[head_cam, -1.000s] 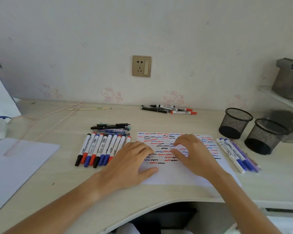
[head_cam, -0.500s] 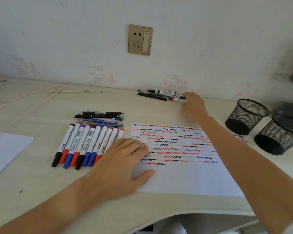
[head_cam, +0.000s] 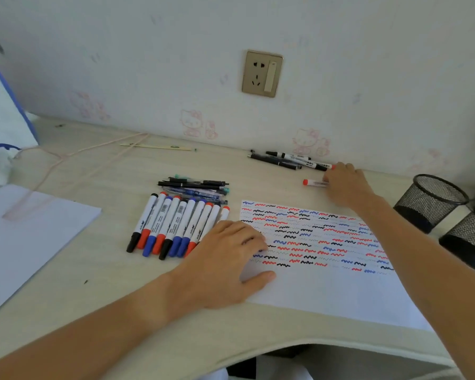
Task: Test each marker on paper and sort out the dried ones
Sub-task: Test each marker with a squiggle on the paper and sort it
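A white test paper covered in red, blue and black squiggles lies on the desk. My left hand rests flat on its left edge, fingers spread. Left of it lies a row of several white markers with red, blue and black caps, and thin pens are stacked behind them. My right hand is far back by the wall and grips a red-capped marker, its cap pointing left. A small pile of dark markers lies by the wall just behind it.
Two black mesh pen cups stand at the right. A blank white sheet lies at the left, with a pink cord and a thin stick behind it. A wall socket is above the desk.
My right hand left the paper, reached to the pile by the wall and drew a red-capped marker out of it toward me. My left hand stayed on the paper.
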